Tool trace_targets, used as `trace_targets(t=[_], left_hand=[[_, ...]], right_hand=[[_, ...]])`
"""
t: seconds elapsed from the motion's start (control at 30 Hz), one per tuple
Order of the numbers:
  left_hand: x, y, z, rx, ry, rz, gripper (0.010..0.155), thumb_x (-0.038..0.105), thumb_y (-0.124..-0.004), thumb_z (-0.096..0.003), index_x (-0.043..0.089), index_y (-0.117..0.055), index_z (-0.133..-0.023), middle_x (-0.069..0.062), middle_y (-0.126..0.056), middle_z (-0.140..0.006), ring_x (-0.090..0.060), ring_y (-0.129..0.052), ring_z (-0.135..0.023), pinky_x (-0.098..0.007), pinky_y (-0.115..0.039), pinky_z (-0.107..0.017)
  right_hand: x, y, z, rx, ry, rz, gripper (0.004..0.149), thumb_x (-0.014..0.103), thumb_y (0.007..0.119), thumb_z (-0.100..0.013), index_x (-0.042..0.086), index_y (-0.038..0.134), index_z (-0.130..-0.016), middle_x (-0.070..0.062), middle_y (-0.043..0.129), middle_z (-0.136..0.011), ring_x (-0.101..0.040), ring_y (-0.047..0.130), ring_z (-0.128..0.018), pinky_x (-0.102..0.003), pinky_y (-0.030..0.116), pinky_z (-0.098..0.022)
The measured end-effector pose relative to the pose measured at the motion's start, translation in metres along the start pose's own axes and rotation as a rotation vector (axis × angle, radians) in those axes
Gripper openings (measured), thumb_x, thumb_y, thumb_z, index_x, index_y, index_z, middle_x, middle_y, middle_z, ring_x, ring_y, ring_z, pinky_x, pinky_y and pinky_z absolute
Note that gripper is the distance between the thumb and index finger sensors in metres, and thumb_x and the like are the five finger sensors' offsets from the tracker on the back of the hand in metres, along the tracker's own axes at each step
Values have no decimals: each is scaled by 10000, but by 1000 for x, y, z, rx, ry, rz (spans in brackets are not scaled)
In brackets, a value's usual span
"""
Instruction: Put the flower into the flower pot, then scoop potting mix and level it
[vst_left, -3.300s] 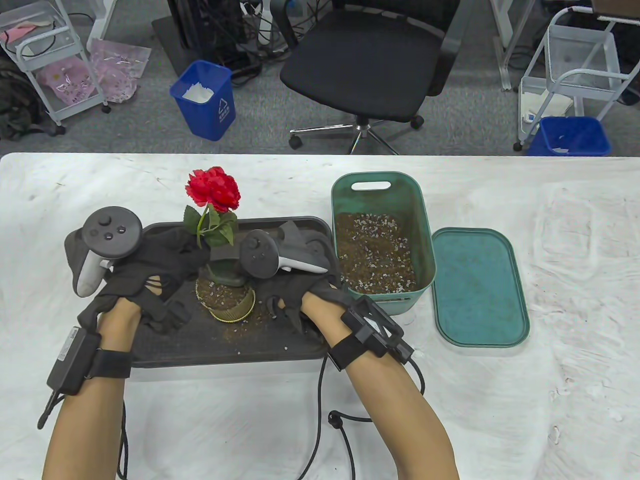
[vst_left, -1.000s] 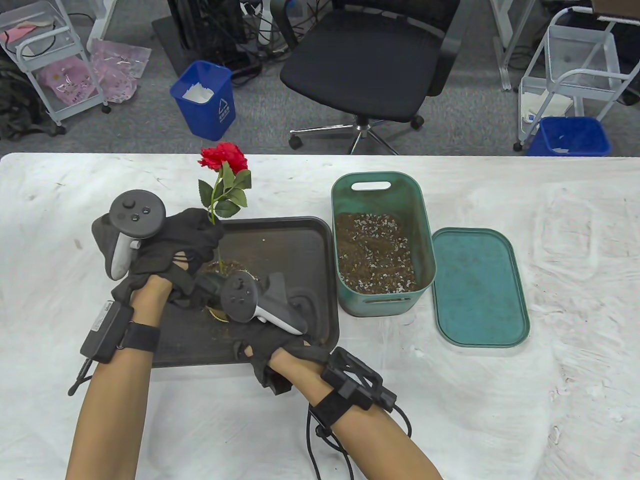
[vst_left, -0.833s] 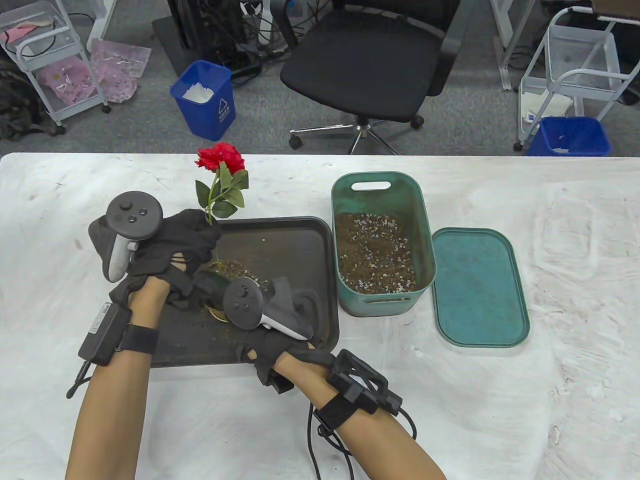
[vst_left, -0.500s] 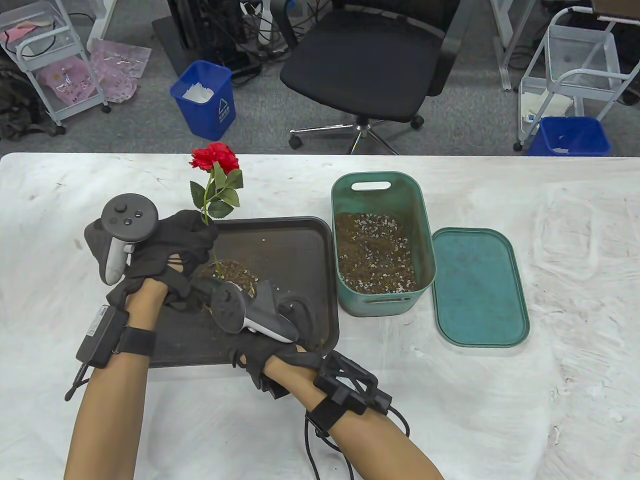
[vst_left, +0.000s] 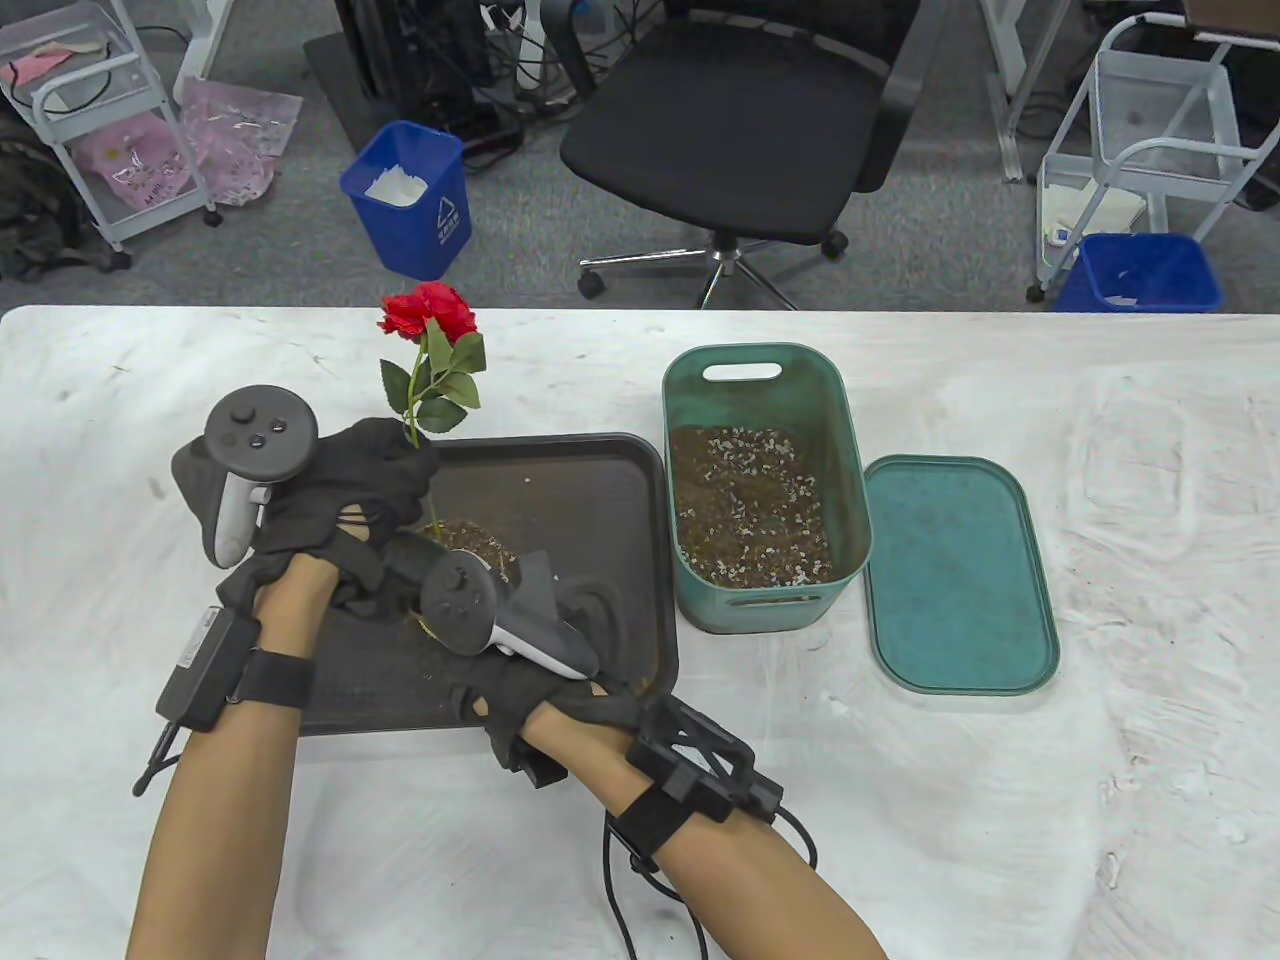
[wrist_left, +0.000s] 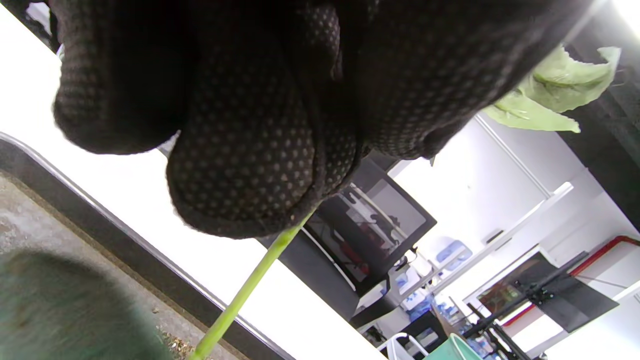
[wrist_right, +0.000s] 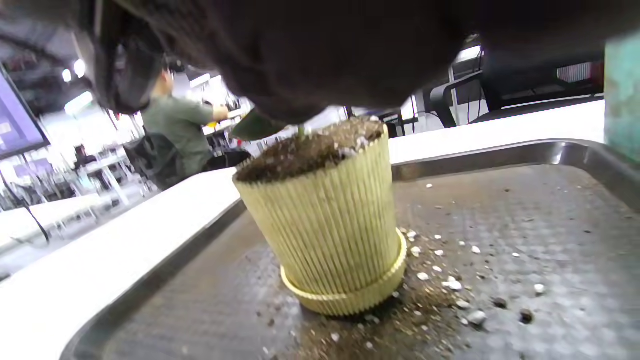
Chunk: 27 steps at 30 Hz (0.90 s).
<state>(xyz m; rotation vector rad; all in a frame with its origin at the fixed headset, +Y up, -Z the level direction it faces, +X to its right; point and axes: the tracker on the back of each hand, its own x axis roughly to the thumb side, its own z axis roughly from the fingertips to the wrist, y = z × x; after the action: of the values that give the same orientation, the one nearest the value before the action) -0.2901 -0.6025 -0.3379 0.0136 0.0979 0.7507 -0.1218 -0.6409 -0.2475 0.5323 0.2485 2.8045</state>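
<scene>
From the table view, the left hand (vst_left: 345, 490) pinches the stem of the red flower (vst_left: 430, 315), which stands in the potting mix of the flower pot (vst_left: 470, 545) on the dark tray (vst_left: 590, 480). The right hand (vst_left: 530, 640) hovers over the pot's near side, and its grip cannot be made out. Right of the tray sits the green bin (vst_left: 765, 480) of mix, its lid (vst_left: 955, 575) further right. The left wrist view shows gloved fingers (wrist_left: 250, 150) closed on the green stem (wrist_left: 240, 300). The right wrist view shows the ribbed yellow pot upright, mix heaped to its rim, crumbs scattered on the tray.
</scene>
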Motion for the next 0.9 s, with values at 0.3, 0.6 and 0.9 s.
trace_targets(t=[0.3,0.6,0.9], left_hand=[[-3,0,0,2,1,16,430,426,-965,-323,223,-972,-702,-8,-1088,-577,-161,-1187,-280,-364,-1000,-286],[2,2,6,2,-14,-15,430,426,-964,-324,228,-970,-705,-5,-1084,-587,-167,-1183,-292,-365,-995,-298],[-2,13,23,-29,-49,-3,430,424,-955,-332,248,-957,-725,-11,-1068,-625,-183,-1174,-328,-377,-977,-329]], right_hand=[[3,13,-5,102,120,-66,472,329,642,-460,161,583,-896,-42,937,-390,-133,952,-9,-334,875,102],[-22,4,21,-125,6,-135,473,348,661,-439,176,610,-876,-21,950,-382,-124,951,-18,-334,874,79],[-62,-19,20,-117,106,-226,474,351,662,-439,181,623,-880,-24,952,-390,-140,949,-35,-349,866,57]])
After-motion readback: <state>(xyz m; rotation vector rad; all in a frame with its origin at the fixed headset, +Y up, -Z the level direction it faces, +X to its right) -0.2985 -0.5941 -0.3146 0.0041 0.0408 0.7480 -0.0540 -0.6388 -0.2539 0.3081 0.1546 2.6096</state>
